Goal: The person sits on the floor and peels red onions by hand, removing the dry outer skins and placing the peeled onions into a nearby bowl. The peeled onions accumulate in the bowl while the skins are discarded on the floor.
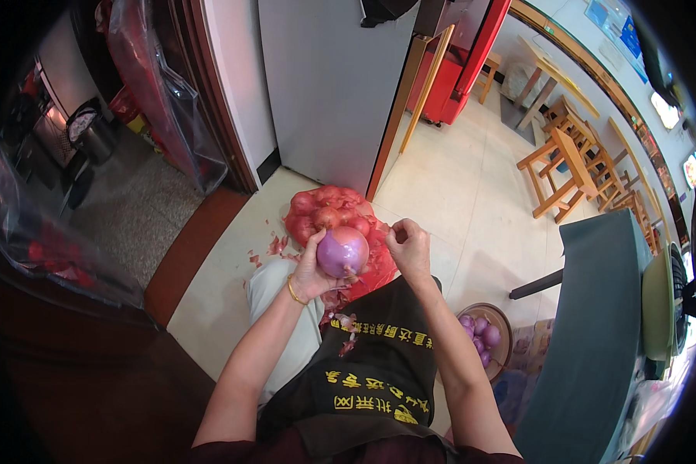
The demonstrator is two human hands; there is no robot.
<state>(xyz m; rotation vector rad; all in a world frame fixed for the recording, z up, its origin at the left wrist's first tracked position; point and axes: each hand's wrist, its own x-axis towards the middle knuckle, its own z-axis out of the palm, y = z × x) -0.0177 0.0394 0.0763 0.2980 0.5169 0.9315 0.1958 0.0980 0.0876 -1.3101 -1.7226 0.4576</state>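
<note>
My left hand holds a large red onion, partly peeled. Its bared side is glossy purple, and a patch of duller reddish skin stays near the top. To the right of it, apart from the onion, is my right hand with its fingers curled and the fingertips drawn together. Whether a scrap of skin is pinched there cannot be made out. Beneath and beyond both hands, a red mesh bag lies on the floor with several unpeeled onions in it.
Loose onion skins lie left of the bag, and more scraps rest on my dark apron. A round basin of peeled onions stands at my right. Beside it is a dark green-covered table. Wooden stools stand farther off; a grey cabinet rises ahead.
</note>
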